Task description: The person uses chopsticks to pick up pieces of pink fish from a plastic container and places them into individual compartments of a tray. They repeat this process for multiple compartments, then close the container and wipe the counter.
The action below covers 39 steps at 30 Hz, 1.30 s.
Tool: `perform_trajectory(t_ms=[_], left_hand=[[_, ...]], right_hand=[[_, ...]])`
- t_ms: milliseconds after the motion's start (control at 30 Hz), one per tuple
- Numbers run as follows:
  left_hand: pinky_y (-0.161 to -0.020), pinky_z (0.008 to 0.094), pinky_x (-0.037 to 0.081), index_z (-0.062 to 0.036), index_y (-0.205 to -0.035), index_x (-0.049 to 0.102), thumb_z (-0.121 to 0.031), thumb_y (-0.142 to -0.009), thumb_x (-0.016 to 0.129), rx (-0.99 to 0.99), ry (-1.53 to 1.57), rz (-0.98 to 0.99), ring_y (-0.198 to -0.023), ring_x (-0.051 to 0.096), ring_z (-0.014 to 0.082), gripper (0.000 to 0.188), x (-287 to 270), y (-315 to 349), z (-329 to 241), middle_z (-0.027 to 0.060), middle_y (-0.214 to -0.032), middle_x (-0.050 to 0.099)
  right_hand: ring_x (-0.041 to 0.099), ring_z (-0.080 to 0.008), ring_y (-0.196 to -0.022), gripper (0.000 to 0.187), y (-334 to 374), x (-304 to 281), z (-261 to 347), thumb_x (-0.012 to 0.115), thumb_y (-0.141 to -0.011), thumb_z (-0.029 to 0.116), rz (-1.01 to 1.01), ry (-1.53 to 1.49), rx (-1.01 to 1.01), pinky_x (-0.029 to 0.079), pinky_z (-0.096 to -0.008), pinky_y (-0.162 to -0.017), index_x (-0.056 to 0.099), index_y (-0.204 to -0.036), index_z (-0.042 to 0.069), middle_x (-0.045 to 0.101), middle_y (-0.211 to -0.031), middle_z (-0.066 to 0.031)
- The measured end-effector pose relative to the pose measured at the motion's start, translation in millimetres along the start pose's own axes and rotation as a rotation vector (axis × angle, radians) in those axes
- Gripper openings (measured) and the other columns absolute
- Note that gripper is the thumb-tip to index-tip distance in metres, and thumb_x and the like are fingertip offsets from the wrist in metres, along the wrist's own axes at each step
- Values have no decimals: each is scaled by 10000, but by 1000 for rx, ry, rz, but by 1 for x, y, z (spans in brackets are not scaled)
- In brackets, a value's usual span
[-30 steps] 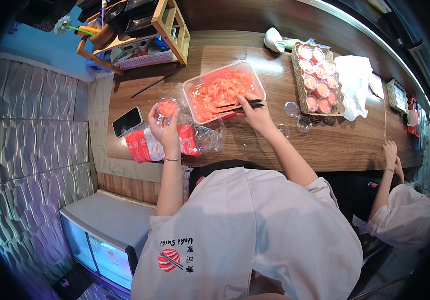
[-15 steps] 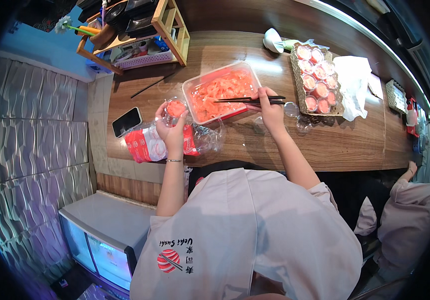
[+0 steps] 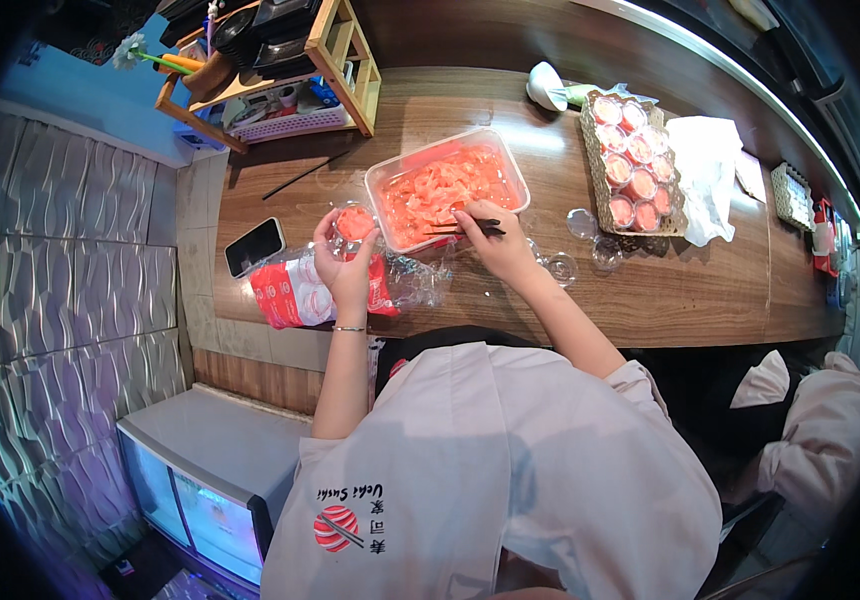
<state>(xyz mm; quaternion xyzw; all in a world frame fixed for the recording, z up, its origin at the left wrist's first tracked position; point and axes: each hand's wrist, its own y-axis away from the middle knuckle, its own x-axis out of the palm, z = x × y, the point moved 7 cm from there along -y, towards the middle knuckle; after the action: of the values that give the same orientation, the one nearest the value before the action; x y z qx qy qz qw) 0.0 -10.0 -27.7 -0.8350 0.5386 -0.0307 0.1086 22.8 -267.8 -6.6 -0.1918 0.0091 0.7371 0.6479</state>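
Note:
My left hand (image 3: 347, 272) is closed around a small clear cup (image 3: 354, 223) filled with pink pickled ginger, just left of a rectangular plastic container (image 3: 522, 187). Thin slices of pickled ginger (image 3: 447, 183) fill much of that container. In my right hand (image 3: 503, 250) is a pair of black chopsticks (image 3: 491, 231), held over the container's near side. Their tips point left at the ginger; whether they pinch a slice is too small to tell. Below the cup lies a red and white plastic package (image 3: 300, 290) with crumpled clear wrap beside it.
A woven basket (image 3: 683, 215) of filled cups stands at the right, beside white paper (image 3: 702, 170). Clear lids (image 3: 607, 252) lie near my right wrist. At the left are a phone (image 3: 255, 247) and a wooden rack (image 3: 370, 105). Another person's sleeve (image 3: 825, 430) shows at the far right.
My right hand has moved left with the chopsticks, to the container's near side. My left hand still holds the cup in nearly the same place. The other person's hand has left view.

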Motion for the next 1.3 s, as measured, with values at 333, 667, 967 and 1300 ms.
perform_trajectory(t_ms=[333,667,967,1300], left_hand=[[-964,314,484,3,-1262,499,14,-722,807,28,-96,33,-1104,570,185,622,-3,4,4,107,-1214,563],[-977,319,475,-11,-1262,505,-31,-729,816,26,-213,224,-1105,581,189,617,36,1,3,114,-1224,571],[-944,307,476,-27,-1200,563,-74,-699,841,-19,-66,248,-1068,589,169,574,72,6,-1,86,-1135,626],[-903,274,493,-52,-1229,539,3,-702,830,-134,152,329,-1094,570,129,604,90,19,-9,49,-1221,565]], right_hand=[[662,-138,-739,283,-4,-31,-11,548,-1001,205,-123,-345,266,570,-262,-693,604,-847,-26,639,-807,-59],[696,-210,-779,346,-4,-72,-6,496,-1021,283,-296,-496,245,612,-317,-717,549,-861,-20,638,-845,-110],[711,-247,-820,326,4,-82,10,485,-1023,298,-336,-649,324,621,-338,-723,529,-868,15,625,-871,-108],[688,-189,-770,311,8,-67,33,518,-1013,228,-185,-395,176,602,-302,-739,584,-871,-42,640,-851,-101]])
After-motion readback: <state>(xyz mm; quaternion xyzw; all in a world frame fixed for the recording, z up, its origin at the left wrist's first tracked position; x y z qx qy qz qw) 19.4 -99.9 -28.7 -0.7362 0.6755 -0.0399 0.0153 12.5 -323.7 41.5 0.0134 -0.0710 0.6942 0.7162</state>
